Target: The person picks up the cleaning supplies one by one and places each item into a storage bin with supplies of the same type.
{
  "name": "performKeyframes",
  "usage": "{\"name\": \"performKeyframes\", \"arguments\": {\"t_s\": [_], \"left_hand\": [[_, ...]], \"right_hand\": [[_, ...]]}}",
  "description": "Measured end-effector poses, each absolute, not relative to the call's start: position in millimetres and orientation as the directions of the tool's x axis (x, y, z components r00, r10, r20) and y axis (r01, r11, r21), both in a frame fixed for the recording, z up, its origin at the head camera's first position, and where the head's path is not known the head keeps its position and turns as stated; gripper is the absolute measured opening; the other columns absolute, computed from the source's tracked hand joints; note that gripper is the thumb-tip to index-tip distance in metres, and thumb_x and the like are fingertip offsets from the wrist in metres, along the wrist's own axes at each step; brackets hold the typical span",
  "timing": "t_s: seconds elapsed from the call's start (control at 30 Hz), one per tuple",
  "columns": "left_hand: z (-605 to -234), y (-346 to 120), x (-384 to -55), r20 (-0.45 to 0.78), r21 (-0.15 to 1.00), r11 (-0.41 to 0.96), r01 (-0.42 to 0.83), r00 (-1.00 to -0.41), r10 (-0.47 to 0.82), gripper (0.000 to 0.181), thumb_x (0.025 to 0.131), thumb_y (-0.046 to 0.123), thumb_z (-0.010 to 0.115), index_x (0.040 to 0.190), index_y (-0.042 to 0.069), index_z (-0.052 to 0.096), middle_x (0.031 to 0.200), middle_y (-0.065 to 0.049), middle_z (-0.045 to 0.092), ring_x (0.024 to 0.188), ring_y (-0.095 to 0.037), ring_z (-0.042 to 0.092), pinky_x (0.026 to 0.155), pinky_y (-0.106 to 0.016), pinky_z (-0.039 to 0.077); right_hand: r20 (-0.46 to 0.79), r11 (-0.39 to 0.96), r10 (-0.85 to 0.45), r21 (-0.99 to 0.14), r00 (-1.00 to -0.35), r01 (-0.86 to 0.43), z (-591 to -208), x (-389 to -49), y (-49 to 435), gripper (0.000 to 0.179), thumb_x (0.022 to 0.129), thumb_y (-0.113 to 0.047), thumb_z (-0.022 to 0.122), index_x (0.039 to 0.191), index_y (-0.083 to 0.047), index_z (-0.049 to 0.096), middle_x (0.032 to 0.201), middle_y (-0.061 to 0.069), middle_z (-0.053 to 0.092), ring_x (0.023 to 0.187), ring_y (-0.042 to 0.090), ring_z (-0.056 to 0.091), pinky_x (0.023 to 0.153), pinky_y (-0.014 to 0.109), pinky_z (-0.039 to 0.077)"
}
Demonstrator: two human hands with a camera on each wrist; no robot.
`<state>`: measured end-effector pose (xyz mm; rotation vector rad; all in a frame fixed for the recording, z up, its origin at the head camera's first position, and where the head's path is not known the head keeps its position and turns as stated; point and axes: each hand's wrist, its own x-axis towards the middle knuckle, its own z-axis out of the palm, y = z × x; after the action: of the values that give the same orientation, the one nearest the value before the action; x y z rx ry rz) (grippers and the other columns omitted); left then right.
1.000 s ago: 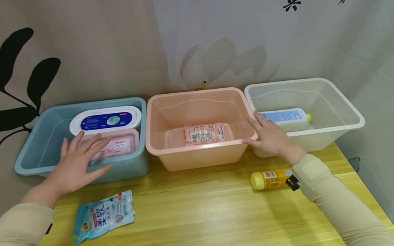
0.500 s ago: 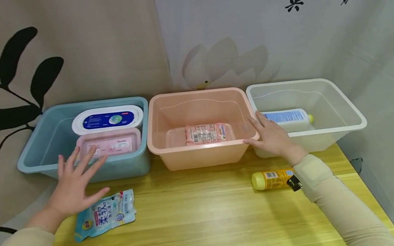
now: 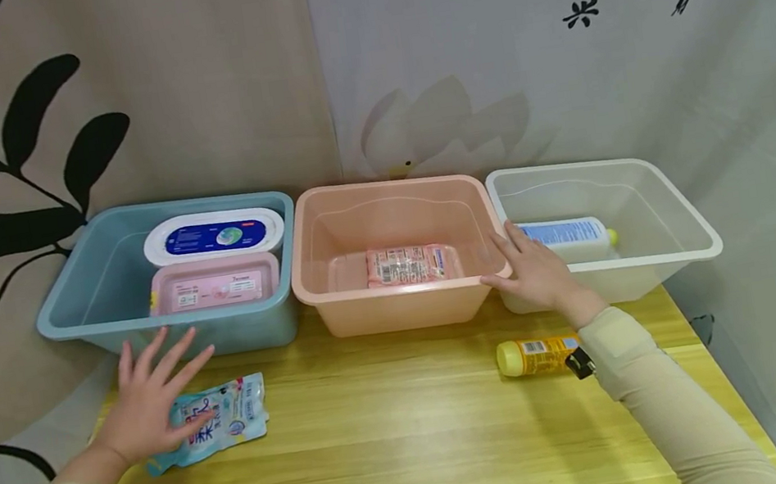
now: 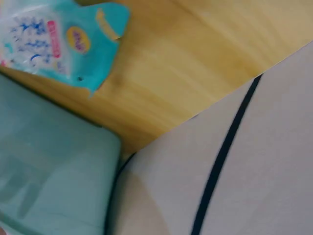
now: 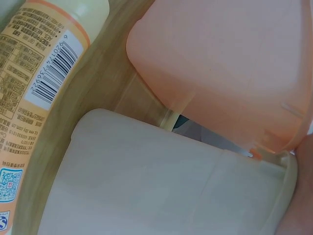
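My left hand [image 3: 147, 408], fingers spread, is over a light-blue pouch [image 3: 234, 416] that lies on the table in front of the blue bin; in the head view it covers part of the pouch. Whether it touches the pouch I cannot tell. The left wrist view shows the same pouch [image 4: 44, 44] beside the bin's wall. My right hand [image 3: 534, 271] rests with extended fingers at the adjoining rims of the peach bin [image 3: 397, 307] and the white bin [image 3: 660, 270]. Below its wrist lies a yellow bottle [image 3: 538, 355], partly hidden by the sleeve.
The blue bin [image 3: 93, 316] holds a white wipes pack [image 3: 212, 235] and a pink box [image 3: 215, 283]. A pink packet [image 3: 406, 264] lies in the peach bin. Inside the white bin is a white bottle [image 3: 566, 238] with a yellow-green cap. A curtain hangs behind the bins.
My left hand has moved from above the blue bin back toward me and down over the pouch. The right hand has stayed at the bin rims.
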<state>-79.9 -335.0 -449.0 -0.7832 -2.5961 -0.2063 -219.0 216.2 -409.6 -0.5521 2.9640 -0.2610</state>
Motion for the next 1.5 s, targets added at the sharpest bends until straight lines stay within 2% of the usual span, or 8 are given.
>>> {"name": "performKeyframes", "arguments": {"t_s": [0.13, 0.37, 0.5, 0.7, 0.9, 1.23, 1.33, 1.5], "left_hand": [[-461.9, -341.2, -75.0, 0.391, 0.041, 0.837, 0.546, -0.780, 0.489, 0.079, 0.083, 0.076, 0.035, 0.147, 0.029, 0.030, 0.154, -0.009, 0.025, 0.132, -0.050, 0.023, 0.104, -0.074, 0.001], [-485.8, -349.5, -69.1, 0.283, 0.084, 0.863, 0.499, -0.842, 0.459, 0.091, 0.069, 0.059, 0.070, 0.146, 0.028, 0.032, 0.154, -0.010, 0.023, 0.128, -0.054, 0.026, 0.098, -0.079, 0.009], [-497.0, -350.4, -67.6, 0.223, 0.117, 0.877, 0.466, -0.873, 0.434, 0.093, 0.066, 0.052, 0.076, 0.145, 0.030, 0.033, 0.156, -0.007, 0.019, 0.128, -0.055, 0.026, 0.095, -0.081, 0.011], [-514.1, -349.0, -64.9, 0.141, 0.143, 0.890, 0.433, -0.899, 0.415, 0.090, 0.068, 0.057, 0.073, 0.144, 0.033, 0.034, 0.153, -0.009, 0.024, 0.125, -0.058, 0.029, 0.091, -0.082, 0.017], [-527.8, -347.8, -60.0, 0.061, 0.189, 0.894, 0.407, -0.913, 0.403, 0.087, 0.070, 0.060, 0.070, 0.144, 0.030, 0.036, 0.153, -0.010, 0.024, 0.125, -0.059, 0.027, 0.088, -0.082, 0.018], [-544.2, -348.3, -59.7, -0.039, 0.254, 0.908, 0.333, -0.934, 0.354, 0.084, 0.078, 0.057, 0.065, 0.148, 0.033, 0.025, 0.154, -0.014, 0.021, 0.128, -0.059, 0.024, 0.091, -0.079, 0.017], [-548.9, -346.9, -60.3, -0.043, 0.268, 0.913, 0.308, -0.943, 0.331, 0.081, 0.080, 0.054, 0.064, 0.148, 0.035, 0.024, 0.152, -0.016, 0.023, 0.129, -0.057, 0.024, 0.093, -0.078, 0.017], [-556.5, -343.0, -62.8, 0.034, 0.253, 0.910, 0.327, -0.944, 0.329, 0.074, 0.082, 0.049, 0.064, 0.146, 0.034, 0.030, 0.140, -0.017, 0.034, 0.125, -0.049, 0.029, 0.091, -0.071, 0.022]], "right_hand": [[-0.089, 0.920, -0.365, -0.189, -0.927, -0.344, -409.2, -218.8, 216.0, 0.086, 0.089, -0.064, 0.041, 0.151, -0.011, 0.013, 0.156, 0.022, 0.003, 0.143, 0.038, 0.013, 0.114, 0.053, 0.020], [-0.084, 0.920, -0.366, -0.181, -0.927, -0.347, -409.4, -219.0, 215.9, 0.085, 0.090, -0.063, 0.042, 0.151, -0.011, 0.014, 0.156, 0.022, 0.004, 0.143, 0.039, 0.014, 0.113, 0.053, 0.021], [-0.080, 0.920, -0.367, -0.183, -0.927, -0.348, -409.8, -219.4, 216.2, 0.085, 0.090, -0.063, 0.041, 0.151, -0.011, 0.014, 0.156, 0.022, 0.004, 0.143, 0.039, 0.014, 0.113, 0.054, 0.020], [-0.076, 0.921, -0.361, -0.183, -0.929, -0.343, -411.6, -220.2, 217.1, 0.086, 0.089, -0.063, 0.042, 0.151, -0.010, 0.015, 0.156, 0.022, 0.004, 0.143, 0.038, 0.014, 0.113, 0.055, 0.020], [-0.081, 0.920, -0.366, -0.179, -0.927, -0.348, -412.8, -220.9, 216.6, 0.085, 0.090, -0.063, 0.041, 0.151, -0.011, 0.015, 0.156, 0.022, 0.003, 0.143, 0.038, 0.013, 0.113, 0.055, 0.021], [-0.072, 0.921, -0.366, -0.172, -0.928, -0.350, -409.9, -221.2, 215.4, 0.085, 0.089, -0.064, 0.041, 0.151, -0.011, 0.016, 0.156, 0.023, 0.005, 0.142, 0.040, 0.016, 0.112, 0.055, 0.022], [-0.064, 0.920, -0.367, -0.170, -0.928, -0.352, -410.1, -221.1, 215.4, 0.085, 0.089, -0.065, 0.040, 0.151, -0.012, 0.017, 0.156, 0.023, 0.006, 0.141, 0.041, 0.019, 0.111, 0.055, 0.025], [-0.051, 0.921, -0.365, -0.170, -0.930, -0.352, -411.1, -220.6, 215.4, 0.084, 0.089, -0.066, 0.040, 0.150, -0.012, 0.019, 0.156, 0.023, 0.008, 0.138, 0.043, 0.026, 0.109, 0.056, 0.029]]}}
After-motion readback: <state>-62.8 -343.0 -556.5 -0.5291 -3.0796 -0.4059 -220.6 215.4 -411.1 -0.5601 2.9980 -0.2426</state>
